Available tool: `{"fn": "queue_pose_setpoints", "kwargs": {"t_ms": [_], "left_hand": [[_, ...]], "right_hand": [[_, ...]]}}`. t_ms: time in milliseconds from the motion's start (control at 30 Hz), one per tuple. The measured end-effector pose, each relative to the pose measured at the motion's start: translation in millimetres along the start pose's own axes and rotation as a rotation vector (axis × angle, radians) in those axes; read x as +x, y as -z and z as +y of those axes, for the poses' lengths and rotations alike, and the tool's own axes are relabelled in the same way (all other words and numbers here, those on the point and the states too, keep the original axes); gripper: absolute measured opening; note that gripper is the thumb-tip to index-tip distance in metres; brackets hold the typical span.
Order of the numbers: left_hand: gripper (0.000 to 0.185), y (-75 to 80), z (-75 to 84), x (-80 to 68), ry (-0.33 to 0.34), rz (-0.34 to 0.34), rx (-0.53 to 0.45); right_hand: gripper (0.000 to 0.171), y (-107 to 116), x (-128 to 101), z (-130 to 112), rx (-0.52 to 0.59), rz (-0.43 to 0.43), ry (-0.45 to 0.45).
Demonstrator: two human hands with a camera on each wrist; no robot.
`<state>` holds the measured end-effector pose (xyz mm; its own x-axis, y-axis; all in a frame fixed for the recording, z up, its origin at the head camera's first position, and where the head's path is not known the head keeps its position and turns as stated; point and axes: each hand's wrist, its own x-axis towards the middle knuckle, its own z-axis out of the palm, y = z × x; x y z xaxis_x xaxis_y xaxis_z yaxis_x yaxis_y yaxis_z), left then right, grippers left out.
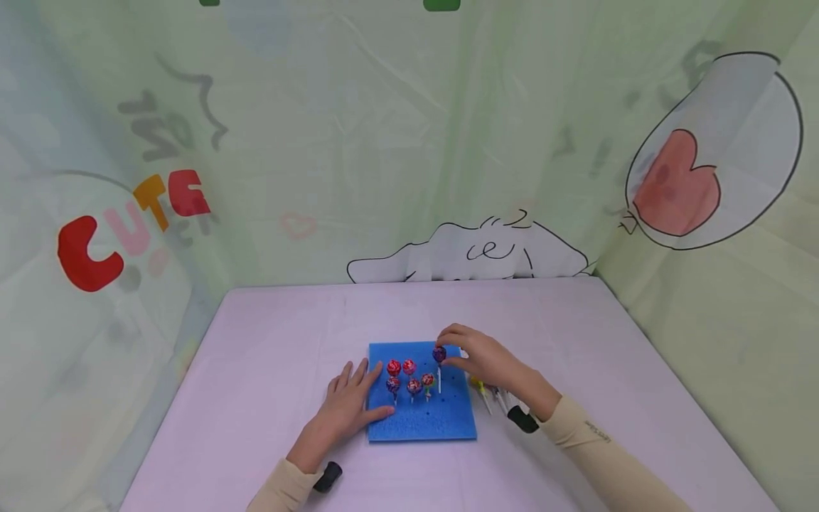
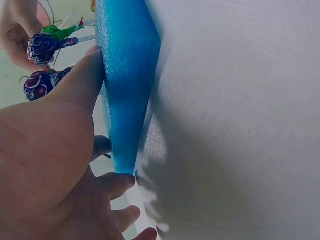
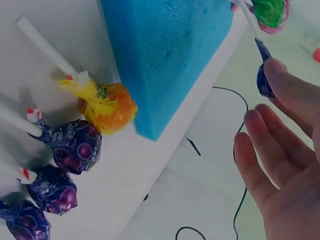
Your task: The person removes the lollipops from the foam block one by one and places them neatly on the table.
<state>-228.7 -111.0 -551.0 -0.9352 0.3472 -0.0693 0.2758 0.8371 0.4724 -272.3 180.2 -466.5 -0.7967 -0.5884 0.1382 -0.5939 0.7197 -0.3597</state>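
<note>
Purple lollipop [image 1: 439, 353] held by its head in the right hand [image 1: 481, 357], fingertips pinched round it, stick pointing down to the far right part of the blue foam block [image 1: 422, 419]. Whether the stick tip is in the foam cannot be told from the head view. In the right wrist view the fingers [image 3: 280, 85] touch the purple head, with the other fingers stretched loosely below.

Left hand [image 1: 348, 405] lies flat on the near left edge of the foam block, fingers straight and spread, thumb along the front edge, holding nothing. Left wrist view shows the thumb [image 2: 82, 75] pressed against the block's side.

Five lollipops stand upright in the foam between the two hands: two red ones [image 1: 401, 367] in the back row, three in the front row [image 1: 412, 385], purple, red and one with green. They stand just left of the held lollipop, close to it.

On the table [image 1: 269, 341] to the right of the block, below the right wrist, lie loose lollipops [image 1: 489, 392]: an orange one [image 3: 110, 107] just beside the block's edge, three purple ones [image 3: 75, 145] next to it, white sticks pointing away.

Held lollipop: round head, dark purple patterned wrapper, white stick. Foam block: square, bright blue, dotted with small holes.
</note>
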Motion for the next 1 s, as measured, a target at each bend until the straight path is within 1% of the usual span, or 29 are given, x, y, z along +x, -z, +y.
{"fn": "queue_pose_setpoints", "kwargs": {"t_ms": [167,367,567,633,767,1000], "left_hand": [[0.088,0.6,1.4,-1.4,-0.001,0.004,-0.007],[0.088,-1.6,-0.8,-2.1,0.0,0.009,-0.001],[0.087,0.2,1.4,-3.2,0.004,0.004,-0.011],[0.087,1.0,2.3,-3.3,-0.005,0.006,-0.014],[0.087,1.0,3.3,-3.2,-0.009,0.008,-0.019],[0.088,-3.0,-0.4,-1.7,-0.003,0.012,-0.004]], "right_hand": [[0.029,3,-4,9,0.155,-0.058,-0.008],[0.032,4,-11,16,0.242,-0.098,-0.01],[0.03,6,-19,24,0.266,-0.104,0.029],[0.031,8,-22,27,0.272,-0.106,0.036],[0.031,13,-28,31,0.267,-0.116,0.019],[0.033,20,-35,35,0.25,-0.137,-0.022]]}}
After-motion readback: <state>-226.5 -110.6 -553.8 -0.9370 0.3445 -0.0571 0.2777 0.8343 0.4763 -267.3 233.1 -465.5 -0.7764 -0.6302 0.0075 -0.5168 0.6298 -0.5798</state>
